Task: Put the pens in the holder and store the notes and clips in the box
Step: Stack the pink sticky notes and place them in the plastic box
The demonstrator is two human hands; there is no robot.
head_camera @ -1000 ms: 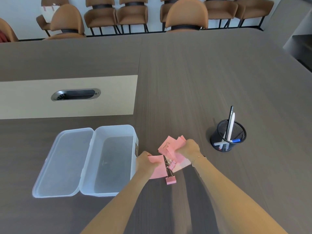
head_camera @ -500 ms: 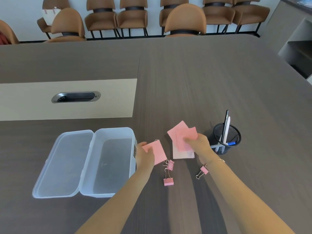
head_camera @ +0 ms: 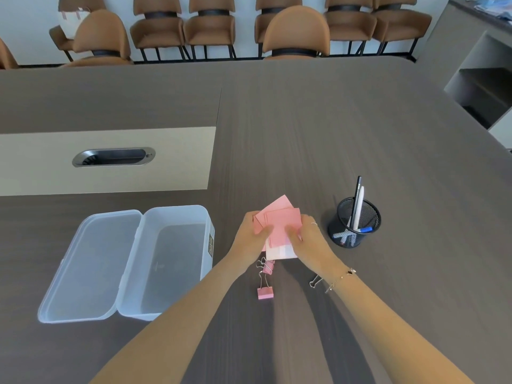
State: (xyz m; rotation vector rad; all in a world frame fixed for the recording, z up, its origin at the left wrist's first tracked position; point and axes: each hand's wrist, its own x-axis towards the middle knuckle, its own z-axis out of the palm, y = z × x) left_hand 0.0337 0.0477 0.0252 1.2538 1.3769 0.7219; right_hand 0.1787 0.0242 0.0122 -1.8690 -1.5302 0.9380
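A stack of pink notes [head_camera: 281, 221] is held between both hands just above the table. My left hand [head_camera: 250, 239] grips its left edge and my right hand [head_camera: 311, 239] grips its right edge. Under the hands lies a pale pink and white pad [head_camera: 281, 252]. Pink binder clips [head_camera: 265, 292] lie on the table just below the hands, and another clip [head_camera: 315, 281] shows beside my right wrist. The clear plastic box [head_camera: 177, 217] stands open and empty to the left, its lid [head_camera: 88, 267] folded out flat. The black mesh holder [head_camera: 354, 221] at the right holds several pens.
A long dark wood table [head_camera: 332, 128] with a beige inset and a metal cable slot [head_camera: 113, 157] at the left. Brown chairs [head_camera: 296, 31] line the far edge. A grey shelf unit [head_camera: 482, 87] stands at the far right.
My left hand has carried its pink note rightward to the notes in my right hand, and both hands now hold one stack together. The clips have stayed on the table.
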